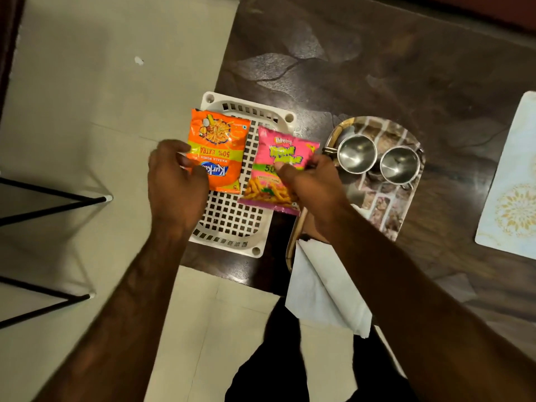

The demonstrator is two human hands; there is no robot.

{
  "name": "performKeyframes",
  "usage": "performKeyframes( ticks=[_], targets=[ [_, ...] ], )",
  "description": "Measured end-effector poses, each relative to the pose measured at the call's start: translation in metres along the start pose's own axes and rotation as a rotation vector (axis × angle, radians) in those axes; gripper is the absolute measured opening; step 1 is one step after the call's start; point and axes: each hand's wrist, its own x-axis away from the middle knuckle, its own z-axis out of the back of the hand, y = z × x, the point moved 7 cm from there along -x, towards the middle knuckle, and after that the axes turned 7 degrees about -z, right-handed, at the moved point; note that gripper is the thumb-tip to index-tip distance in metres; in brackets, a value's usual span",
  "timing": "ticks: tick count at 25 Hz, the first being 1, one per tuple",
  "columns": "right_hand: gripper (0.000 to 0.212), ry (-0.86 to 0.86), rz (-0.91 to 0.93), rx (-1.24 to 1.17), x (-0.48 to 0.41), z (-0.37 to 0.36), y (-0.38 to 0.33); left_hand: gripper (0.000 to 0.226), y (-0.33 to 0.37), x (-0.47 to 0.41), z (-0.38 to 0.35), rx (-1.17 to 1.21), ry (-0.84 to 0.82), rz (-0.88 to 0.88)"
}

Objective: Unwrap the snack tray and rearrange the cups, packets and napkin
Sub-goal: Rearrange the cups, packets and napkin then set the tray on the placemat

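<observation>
My left hand (177, 181) grips the near left edge of an orange snack packet (217, 146). A pink snack packet (278, 166) is pinched in my right hand (313, 187). Both packets lie over a white perforated plastic basket (232, 216) at the table's left edge. To the right, two steel cups (357, 153) (399, 165) stand side by side on a patterned serving tray (388, 210). A white napkin (324, 288) hangs over the near table edge, partly under my right forearm.
A pale placemat with a gold flower print (510, 181) lies at the right edge of the dark wooden table (377, 68). Black metal stand legs (52, 204) rest on the tiled floor to the left.
</observation>
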Motion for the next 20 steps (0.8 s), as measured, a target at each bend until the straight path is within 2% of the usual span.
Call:
performKeyframes(
  ticks=[2,4,6,7,9,10,11,12,15,16,18,20],
  targets=[
    [0.046,-0.024,0.008,0.024,-0.001,0.005,-0.003,0.020,0.003,0.028,-0.003,0.076,-0.057,0.032],
    [0.032,0.004,0.041,0.113,0.001,0.029,0.000,0.013,0.008,0.062,-0.013,0.124,-0.234,0.112],
    [0.009,0.017,0.066,0.205,0.005,0.063,0.014,0.007,0.015,0.105,-0.029,0.225,-0.572,0.242],
    [0.015,0.024,0.058,0.259,0.009,0.081,0.024,0.006,0.018,0.131,-0.039,0.257,-0.779,0.307],
    [0.020,0.105,0.057,0.424,0.015,0.119,0.044,0.015,0.021,0.177,-0.052,0.083,-1.110,0.301],
    [0.020,0.129,0.067,0.519,0.019,0.133,0.052,0.024,0.017,0.191,-0.057,-0.078,-1.186,0.259],
    [0.019,0.117,0.062,0.612,0.023,0.142,0.062,0.031,0.011,0.203,-0.063,-0.186,-1.221,0.259],
    [0.018,0.076,0.059,0.666,0.026,0.147,0.073,0.038,0.005,0.215,-0.069,-0.186,-1.253,0.338],
    [0.024,-0.034,0.097,0.819,0.033,0.144,0.097,0.036,0.000,0.241,-0.090,0.195,-1.215,0.759],
    [0.029,-0.051,0.144,0.886,0.035,0.141,0.101,0.030,0.003,0.243,-0.097,0.280,-1.170,0.807],
    [0.037,-0.039,0.214,0.972,0.036,0.139,0.104,0.019,0.013,0.238,-0.110,0.331,-1.107,0.740],
    [0.037,-0.021,0.238,0.973,0.034,0.140,0.104,0.017,0.030,0.232,-0.120,0.330,-1.085,0.648]
  ],
)
